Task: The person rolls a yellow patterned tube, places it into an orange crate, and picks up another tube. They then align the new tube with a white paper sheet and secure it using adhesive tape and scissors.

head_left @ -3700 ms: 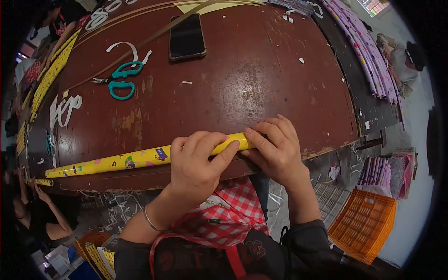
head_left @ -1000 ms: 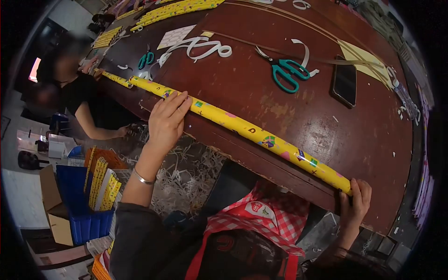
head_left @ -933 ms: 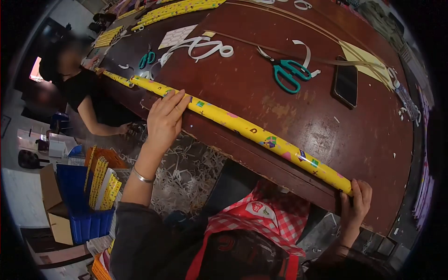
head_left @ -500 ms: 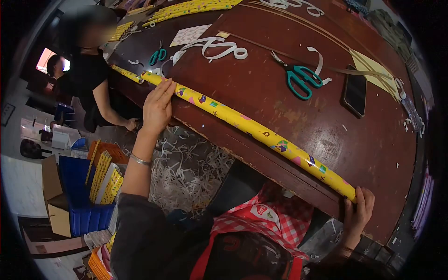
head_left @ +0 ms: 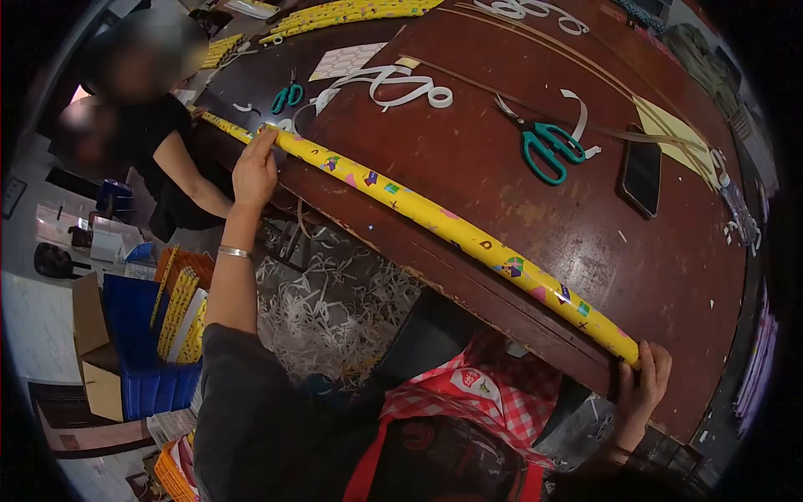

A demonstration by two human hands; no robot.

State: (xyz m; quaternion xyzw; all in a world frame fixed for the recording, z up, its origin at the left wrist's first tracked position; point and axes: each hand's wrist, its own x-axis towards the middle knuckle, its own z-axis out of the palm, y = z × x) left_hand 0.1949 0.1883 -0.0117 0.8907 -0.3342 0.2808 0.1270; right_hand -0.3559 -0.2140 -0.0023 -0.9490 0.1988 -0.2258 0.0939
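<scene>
A long yellow patterned roll (head_left: 452,227) lies diagonally along the near edge of the dark red table. At its upper left end, my left hand (head_left: 254,171) is closed round it, fingers pressed together on top. The roll's lower right end rests in my right hand (head_left: 644,386), with the fingers on its tip and the thumb beneath. A thinner yellow tube (head_left: 224,125) lies beyond my left hand, in line with the roll. Teal-handled scissors (head_left: 548,149) and a black phone (head_left: 641,177) are above the roll.
White ribbon (head_left: 393,86), smaller teal scissors (head_left: 287,96) and yellow rolls (head_left: 351,18) lie on the table (head_left: 502,201). A co-worker's arm (head_left: 191,177) is at the left. Blue bin (head_left: 142,360) stands below left; white scraps (head_left: 335,309) cover the floor.
My left hand has moved up and left along the roll, towards its far end. My right hand stays at the other end. The co-worker has shifted slightly, and the view has moved a little.
</scene>
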